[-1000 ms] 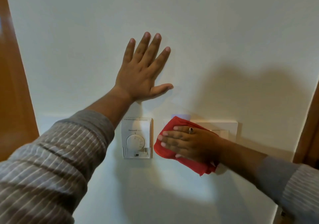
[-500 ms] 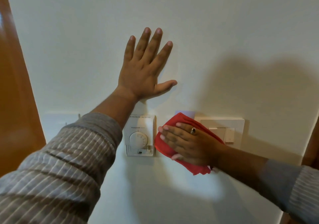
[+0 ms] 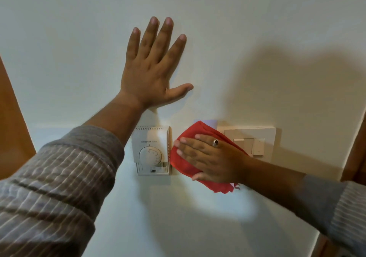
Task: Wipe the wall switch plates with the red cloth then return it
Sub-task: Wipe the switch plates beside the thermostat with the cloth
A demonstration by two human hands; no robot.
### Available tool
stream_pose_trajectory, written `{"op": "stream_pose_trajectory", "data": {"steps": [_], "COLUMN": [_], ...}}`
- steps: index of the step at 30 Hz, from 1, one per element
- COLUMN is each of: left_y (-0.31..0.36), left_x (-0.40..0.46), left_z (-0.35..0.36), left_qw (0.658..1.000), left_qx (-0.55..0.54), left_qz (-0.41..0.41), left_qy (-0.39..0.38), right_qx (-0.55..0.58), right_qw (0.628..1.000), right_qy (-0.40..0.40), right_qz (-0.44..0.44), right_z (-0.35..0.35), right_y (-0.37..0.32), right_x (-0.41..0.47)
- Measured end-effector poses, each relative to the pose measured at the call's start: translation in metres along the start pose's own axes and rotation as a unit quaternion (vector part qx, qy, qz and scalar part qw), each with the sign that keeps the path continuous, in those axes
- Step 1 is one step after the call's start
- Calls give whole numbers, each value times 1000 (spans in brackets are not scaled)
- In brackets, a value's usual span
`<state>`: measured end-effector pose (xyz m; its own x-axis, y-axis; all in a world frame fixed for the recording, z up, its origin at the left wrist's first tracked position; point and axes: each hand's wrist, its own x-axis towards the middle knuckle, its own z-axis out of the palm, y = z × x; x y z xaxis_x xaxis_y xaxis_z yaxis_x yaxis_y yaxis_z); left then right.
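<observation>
My right hand (image 3: 213, 157) presses the red cloth (image 3: 184, 163) flat against the wall, over the left part of a white switch plate (image 3: 265, 135). The plate's right half with its rocker switches shows beside my wrist. A small pale purple edge (image 3: 206, 122) peeks out above the cloth. Left of the cloth, almost touching it, hangs a white dial thermostat (image 3: 151, 151). My left hand (image 3: 152, 72) lies flat on the bare wall above the thermostat, fingers spread, holding nothing.
The wall (image 3: 257, 38) is off-white and plain. A brown wooden door frame (image 3: 11, 122) runs down the left edge, and another wooden edge (image 3: 356, 147) stands at the far right. My striped sleeves fill the lower corners.
The cloth under my right hand has slid slightly left, up to the thermostat's edge, uncovering more of the switch plate. My left hand stays planted on the wall.
</observation>
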<state>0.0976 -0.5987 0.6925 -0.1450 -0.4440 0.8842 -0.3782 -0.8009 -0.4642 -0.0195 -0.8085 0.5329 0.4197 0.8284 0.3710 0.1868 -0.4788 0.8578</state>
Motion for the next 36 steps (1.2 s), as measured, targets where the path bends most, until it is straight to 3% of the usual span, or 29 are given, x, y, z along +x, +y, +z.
{"op": "stream_pose_trajectory", "data": {"steps": [4, 10, 12, 17, 20, 24, 28, 30, 32, 34, 36], "left_y": [-2, 1, 1, 0, -1, 0, 3, 5, 5, 5, 3], "left_x": [-2, -1, -1, -1, -1, -1, -1, -2, -3, -4, -6], "left_z": [1, 2, 1, -2, -3, -3, -6, -6, -7, -7, -5], "left_qw": [1000, 1000, 1000, 1000, 1000, 1000, 1000, 1000, 1000, 1000, 1000], "left_qx": [1, 3, 4, 0, 1, 5, 2, -1, -3, -5, -3], "left_qz": [1, -8, -6, 0, 0, 0, -7, -20, -25, -22, -23], "left_qy": [8, 5, 7, 1, -5, -10, -12, -16, -15, -17, -20], "right_qx": [10, -19, -40, 3, 41, -21, -16, -6, -26, -41, -11], "right_qw": [1000, 981, 976, 1000, 999, 985, 926, 910, 942, 984, 998], "right_qy": [12, 48, 35, 19, 27, 61, 49, 57, 65, 57, 42], "right_qz": [-2, 188, 212, -8, -15, 157, 373, 410, 328, 161, 36], "right_z": [0, 9, 14, 12, 8, 9, 12, 14, 18, 22, 23], "right_y": [13, -13, -25, -2, 9, -12, -44, -49, -46, -39, -24], "right_x": [-32, 0, 6, -14, -16, -7, 21, 27, 18, -1, -14]}}
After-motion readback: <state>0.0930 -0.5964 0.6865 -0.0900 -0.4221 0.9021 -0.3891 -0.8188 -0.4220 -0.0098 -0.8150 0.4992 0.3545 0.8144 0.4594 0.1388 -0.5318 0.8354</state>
